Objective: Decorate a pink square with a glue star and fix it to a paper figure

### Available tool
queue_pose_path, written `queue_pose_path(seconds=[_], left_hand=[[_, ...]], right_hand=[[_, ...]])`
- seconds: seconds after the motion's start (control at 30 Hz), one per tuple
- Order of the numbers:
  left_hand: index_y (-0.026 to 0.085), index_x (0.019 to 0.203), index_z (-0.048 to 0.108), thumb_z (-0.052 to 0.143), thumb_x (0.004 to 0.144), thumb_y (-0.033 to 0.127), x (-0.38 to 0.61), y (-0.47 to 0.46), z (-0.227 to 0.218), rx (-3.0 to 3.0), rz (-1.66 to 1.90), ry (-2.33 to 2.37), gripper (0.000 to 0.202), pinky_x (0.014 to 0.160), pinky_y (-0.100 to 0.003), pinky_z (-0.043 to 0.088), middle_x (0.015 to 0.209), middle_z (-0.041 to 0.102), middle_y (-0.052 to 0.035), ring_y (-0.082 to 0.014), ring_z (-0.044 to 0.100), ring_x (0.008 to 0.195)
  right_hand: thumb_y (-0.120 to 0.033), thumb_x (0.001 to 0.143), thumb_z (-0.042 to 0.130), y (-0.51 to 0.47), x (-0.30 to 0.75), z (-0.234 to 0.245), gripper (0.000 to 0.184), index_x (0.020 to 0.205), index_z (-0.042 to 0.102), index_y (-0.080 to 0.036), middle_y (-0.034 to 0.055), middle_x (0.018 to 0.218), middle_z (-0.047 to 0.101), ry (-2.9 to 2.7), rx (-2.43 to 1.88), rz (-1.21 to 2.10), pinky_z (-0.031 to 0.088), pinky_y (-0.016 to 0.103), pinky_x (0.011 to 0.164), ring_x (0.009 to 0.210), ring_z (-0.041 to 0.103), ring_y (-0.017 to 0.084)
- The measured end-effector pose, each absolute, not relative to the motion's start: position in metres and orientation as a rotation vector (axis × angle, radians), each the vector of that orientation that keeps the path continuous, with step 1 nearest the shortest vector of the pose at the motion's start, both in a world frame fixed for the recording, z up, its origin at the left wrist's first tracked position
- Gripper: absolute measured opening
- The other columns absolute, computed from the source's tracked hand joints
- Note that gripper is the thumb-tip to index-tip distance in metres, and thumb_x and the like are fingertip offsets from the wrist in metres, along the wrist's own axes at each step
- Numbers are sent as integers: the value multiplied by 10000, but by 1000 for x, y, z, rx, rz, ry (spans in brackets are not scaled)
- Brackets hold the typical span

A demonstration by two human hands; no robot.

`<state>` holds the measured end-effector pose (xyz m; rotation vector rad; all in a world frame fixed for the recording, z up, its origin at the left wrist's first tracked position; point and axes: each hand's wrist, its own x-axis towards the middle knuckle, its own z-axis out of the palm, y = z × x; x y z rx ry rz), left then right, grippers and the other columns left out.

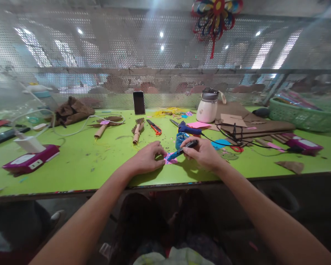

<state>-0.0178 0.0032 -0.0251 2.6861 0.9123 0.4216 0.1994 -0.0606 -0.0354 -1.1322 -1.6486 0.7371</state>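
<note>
My left hand [147, 157] rests on the green table [79, 162] and pins down a small pink paper piece [169, 158] with its fingertips. A blue and black glue gun [185, 148] sits in my right hand [202, 152], its tip pointing down and left onto the pink piece. A black cord runs from the tool off to the right. Just behind my hands stands a small blue cup [181, 139].
Two brown paper crafts [138, 130] and an orange cutter [155, 127] lie behind my left hand. A phone [139, 102], a white jar [207, 106], brown paper sheets [253, 125] and a green basket [306, 112] stand at the back. Magenta boxes [30, 161] sit at both sides.
</note>
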Motion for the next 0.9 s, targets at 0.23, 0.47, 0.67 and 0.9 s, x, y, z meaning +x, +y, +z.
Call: queue_pose_path(seconds=[0.23, 0.47, 0.67, 0.9], left_hand=[[194, 974, 667, 571, 777, 347, -18, 3, -25, 2686, 389, 947, 267, 915, -365, 420, 1052, 573, -93, -260, 545, 1051], [196, 976, 666, 563, 780, 375, -18, 2, -24, 2684, 371, 965, 286, 925, -364, 424, 1063, 576, -98, -255, 560, 1033], [202, 971, 672, 561, 781, 361, -18, 1, -23, 2686, 375, 967, 272, 926, -363, 424, 1053, 581, -88, -257, 553, 1053], [209, 968, 670, 565, 779, 366, -18, 3, -26, 2694, 396, 958, 267, 916, -366, 425, 1050, 581, -89, -257, 552, 1050]], right_hand=[[-265, 769, 575, -60, 204, -34, 101, 782, 590, -166, -28, 541, 540, -1610, -1142, 727, 379, 227, 470, 468, 469, 98], [-232, 739, 581, -62, 208, -32, 74, 708, 569, -167, -48, 485, 506, -1521, -1153, 727, 368, 206, 434, 437, 459, 87], [-245, 736, 582, -63, 205, -30, 83, 727, 583, -162, -37, 500, 533, -1432, -1137, 716, 384, 212, 443, 433, 474, 88], [-258, 755, 585, -60, 205, -33, 97, 760, 595, -162, -32, 518, 552, -1577, -1151, 719, 390, 218, 458, 451, 481, 93]])
